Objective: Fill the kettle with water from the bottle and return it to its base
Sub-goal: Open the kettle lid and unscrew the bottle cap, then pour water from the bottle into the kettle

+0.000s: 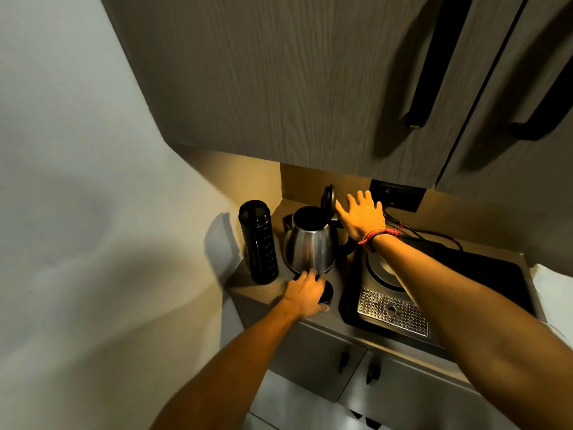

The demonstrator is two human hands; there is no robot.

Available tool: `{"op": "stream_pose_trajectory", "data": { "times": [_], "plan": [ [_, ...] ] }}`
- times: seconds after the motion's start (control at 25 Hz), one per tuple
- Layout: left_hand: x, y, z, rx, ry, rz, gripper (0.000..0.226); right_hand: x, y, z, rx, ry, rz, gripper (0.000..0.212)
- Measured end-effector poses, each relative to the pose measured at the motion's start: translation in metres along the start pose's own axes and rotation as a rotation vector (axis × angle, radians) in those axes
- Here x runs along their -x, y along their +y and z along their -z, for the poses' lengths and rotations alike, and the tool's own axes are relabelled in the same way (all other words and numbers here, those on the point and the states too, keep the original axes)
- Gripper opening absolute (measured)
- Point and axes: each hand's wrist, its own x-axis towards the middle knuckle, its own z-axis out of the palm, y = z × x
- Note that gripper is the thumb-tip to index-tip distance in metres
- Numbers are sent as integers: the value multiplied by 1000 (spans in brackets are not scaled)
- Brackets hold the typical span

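A steel kettle [310, 246] stands on the wooden counter [263, 290], off its base, with its black lid [328, 200] tipped up and open. The tall black bottle [259, 243] stands upright just left of it, with no cap on top. My left hand [305, 294] lies curled over a round black cap [327, 293] on the counter in front of the kettle. My right hand [361, 214] hovers with fingers spread beside the raised lid, its thumb close to the lid. The round kettle base [383, 271] sits on a black tray to the right, partly hidden by my right forearm.
The black tray [483, 274] carries a perforated metal drip grate [392, 311]. A wall socket [398, 195] with a black cord sits behind. Wall cabinets [294, 88] hang low overhead. A pale wall closes the left side; lower cabinet doors [341, 361] lie below.
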Motion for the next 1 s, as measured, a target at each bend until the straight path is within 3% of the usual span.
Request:
{"op": "stream_pose_trajectory", "data": {
  "times": [0.08, 0.24, 0.32, 0.4, 0.48, 0.56, 0.64, 0.72, 0.88, 1.0],
  "plan": [
    [1, -2, 10, -54, 184, -23, 84, 0, 0, -2, -4, 8, 1, 81],
    [-1, -23, 74, -45, 802, -144, 75, -2, 0, -7, -23, 27, 11, 74],
    [0, -51, 111, 5, 1058, 15, 76, -3, -1, -8, -25, 31, 20, 74],
    [6, -80, 130, 196, 1173, 320, 88, -4, 1, -7, -32, 30, 14, 76],
    [14, -104, 125, 621, 1095, 488, 99, -3, 1, -6, -36, 27, 11, 77],
    [18, -116, 105, 1173, 867, 464, 102, -2, 1, -5, -34, 28, 20, 76],
    [18, -117, 85, 1412, 666, 436, 96, -2, -1, -4, -30, 30, 24, 76],
    [14, -113, 71, 1365, 635, 454, 88, -1, -2, -4, -36, 16, 15, 77],
    [3, -102, 68, 1170, 763, 504, 82, 1, -1, -5, -54, 4, -13, 80],
    [-1, -95, 76, 957, 726, 478, 73, 1, 0, -5, -38, 4, -16, 83]
  ]
}}
